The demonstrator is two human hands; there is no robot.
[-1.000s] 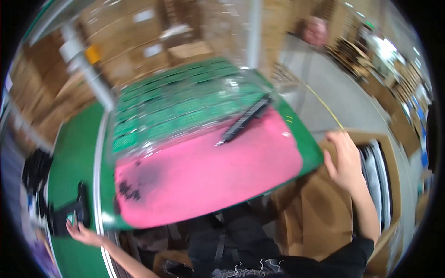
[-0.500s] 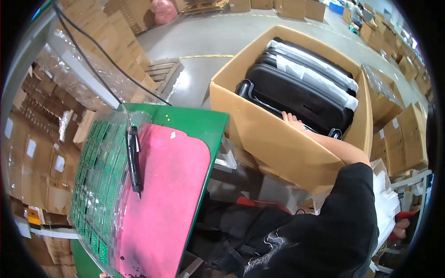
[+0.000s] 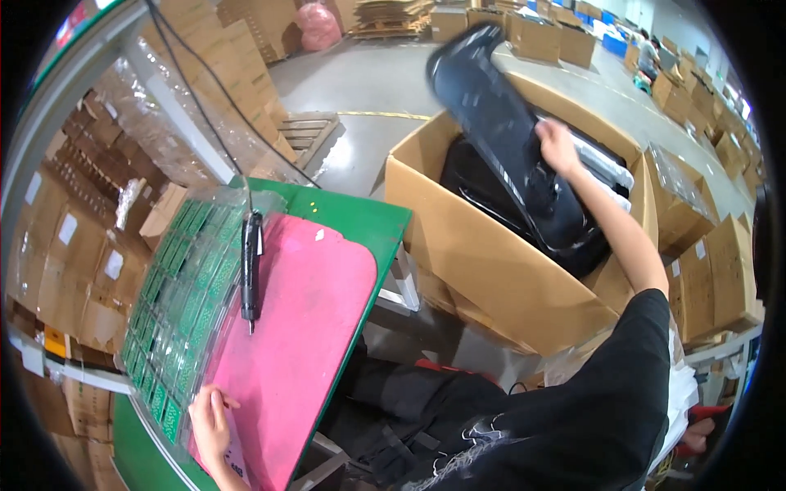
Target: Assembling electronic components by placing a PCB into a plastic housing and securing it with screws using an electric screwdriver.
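Head view: right fingers (image 3: pixel 547 131) pinching edge of black shell (image 3: pixel 503 123), tilted at open carton's (image 3: pixel 491 262) mouth. Left fingers (image 3: pixel 214 401) curled over pink mat (image 3: pixel 303 303) on green surface (image 3: pixel 368 214); whether pinching, can't tell. Ahead of them, black screwdriver (image 3: pixel 251 274); just left, green boards (image 3: pixel 176 299). Beyond right fingers, grey floor (image 3: pixel 368 86), pink bag (image 3: pixel 318 26).

mat (image 3: pixel 327 286) on bench (image 3: pixel 372 214); tray of boards (image 3: pixel 176 303) left of mat, driver (image 3: pixel 251 270) over mat's left side; carton (image 3: pixel 483 266) right of bench, casings (image 3: pixel 471 168) inside, held casing (image 3: pixel 491 106) above; pallet (image 3: pixel 307 135) behind bench.
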